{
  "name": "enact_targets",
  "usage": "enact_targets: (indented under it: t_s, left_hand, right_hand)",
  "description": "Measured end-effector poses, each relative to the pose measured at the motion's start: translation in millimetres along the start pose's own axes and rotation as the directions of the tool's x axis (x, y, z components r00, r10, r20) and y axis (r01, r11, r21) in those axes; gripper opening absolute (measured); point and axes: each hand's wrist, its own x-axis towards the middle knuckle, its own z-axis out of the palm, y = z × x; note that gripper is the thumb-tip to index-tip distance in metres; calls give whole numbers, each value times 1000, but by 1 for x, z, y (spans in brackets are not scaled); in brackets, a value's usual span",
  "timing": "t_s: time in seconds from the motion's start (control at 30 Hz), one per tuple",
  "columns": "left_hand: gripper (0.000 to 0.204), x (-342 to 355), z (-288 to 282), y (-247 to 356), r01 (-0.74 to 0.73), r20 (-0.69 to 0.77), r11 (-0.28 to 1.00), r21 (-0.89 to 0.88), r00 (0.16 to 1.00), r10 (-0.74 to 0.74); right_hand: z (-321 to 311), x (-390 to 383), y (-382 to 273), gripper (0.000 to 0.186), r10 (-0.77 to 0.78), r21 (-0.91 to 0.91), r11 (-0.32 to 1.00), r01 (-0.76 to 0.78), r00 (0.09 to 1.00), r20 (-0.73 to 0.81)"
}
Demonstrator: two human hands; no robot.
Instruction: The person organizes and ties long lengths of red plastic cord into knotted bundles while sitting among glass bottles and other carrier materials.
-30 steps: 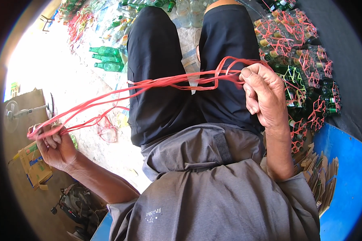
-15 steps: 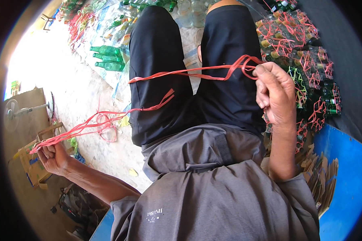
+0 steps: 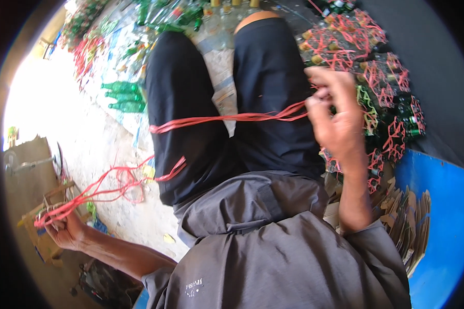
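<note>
Red plastic strands [image 3: 54, 213] are gripped in my left hand [image 3: 67, 229], out at the lower left, with loose ends trailing over the floor toward my left thigh. A separate red bundle [image 3: 263, 117] runs across both dark-trousered thighs up to my right hand [image 3: 335, 113] at the right. That hand's fingers are smeared by motion and bent near the bundle's end; whether they grip it is unclear.
Tied bottles [image 3: 371, 72] in red and green netting crowd the right. Loose green bottles [image 3: 121, 95] lie left of my legs. Folded cardboard [image 3: 407, 226] stands beside a blue board [image 3: 438, 195]. A fan [image 3: 26, 165] and cardboard boxes occupy the lower left.
The strands once stretched between both hands have separated into two bundles. My left hand has moved left and down; my right hand, now blurred, has shifted its fingers around its bundle's end.
</note>
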Motion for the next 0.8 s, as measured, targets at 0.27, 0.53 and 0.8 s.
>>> enact_targets:
  t_s: [0.27,0.53,0.8]
  left_hand:
    - [17,-1,23,-35,-136,-146,986,96,978,149]
    - [10,-7,48,-61,164,167,986,-17,973,-159]
    - [7,4,59,-87,173,226,974,143,953,-203]
  right_hand:
    - [61,-15,-4,20,-293,-373,887,273,956,4]
    - [48,-13,-9,7,-244,-186,952,245,969,29]
    - [-34,22,-4,14,62,433,898,-74,997,41]
